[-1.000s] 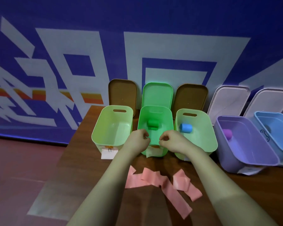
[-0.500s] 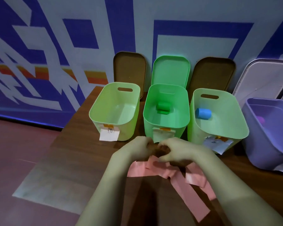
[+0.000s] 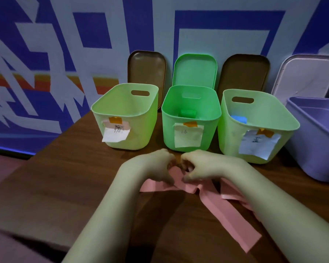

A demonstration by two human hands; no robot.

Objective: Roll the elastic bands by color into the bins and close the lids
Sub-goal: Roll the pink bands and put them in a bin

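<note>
A long pink elastic band (image 3: 224, 209) lies crumpled on the brown table (image 3: 65, 177), trailing toward the lower right. My left hand (image 3: 156, 166) and my right hand (image 3: 201, 166) sit side by side and pinch the band's near end, fingers curled. Behind them stand three open bins: a light green one (image 3: 125, 114) with a pink-edged label, a brighter green one (image 3: 190, 118) holding a green roll (image 3: 187, 112), and a light green one (image 3: 254, 128) holding a blue roll (image 3: 238, 118).
A purple bin (image 3: 315, 141) stands at the right edge. Lids lean on the blue-and-white wall behind the bins: two brown (image 3: 146, 69) (image 3: 243, 73), one green (image 3: 195, 71), one white (image 3: 304, 76). The table's left edge runs diagonally beside the floor.
My hands came down from the green bin's front rim to the pink band and took hold of its end. The camera dropped lower and closer to the bins.
</note>
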